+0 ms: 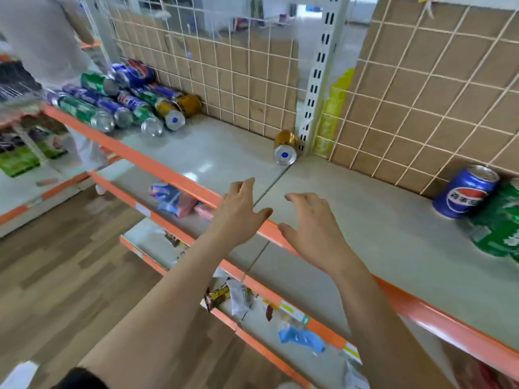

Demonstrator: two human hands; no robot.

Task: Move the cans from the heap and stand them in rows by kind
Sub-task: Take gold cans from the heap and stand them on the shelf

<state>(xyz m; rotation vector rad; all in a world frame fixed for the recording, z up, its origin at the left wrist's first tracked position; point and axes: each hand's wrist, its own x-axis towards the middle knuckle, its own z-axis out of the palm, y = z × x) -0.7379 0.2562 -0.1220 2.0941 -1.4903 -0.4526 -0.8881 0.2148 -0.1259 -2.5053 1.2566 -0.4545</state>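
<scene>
A heap of cans (126, 99) in blue, green and gold lies on its side at the far left of the grey shelf (365, 220). One gold can (286, 147) lies alone by the white upright post. At the right a blue Pepsi can (466, 192) stands tilted against the grid, with a green can (502, 226) beside it. My left hand (241, 211) and my right hand (311, 223) hover over the shelf's front edge, fingers spread and relaxed, holding nothing.
An orange rail (157, 167) edges the shelf. Lower shelves (280, 310) carry scattered snack packets. A wire grid backed with cardboard (421, 94) closes the rear. A person in white (42, 37) stands at the far left beside another rack.
</scene>
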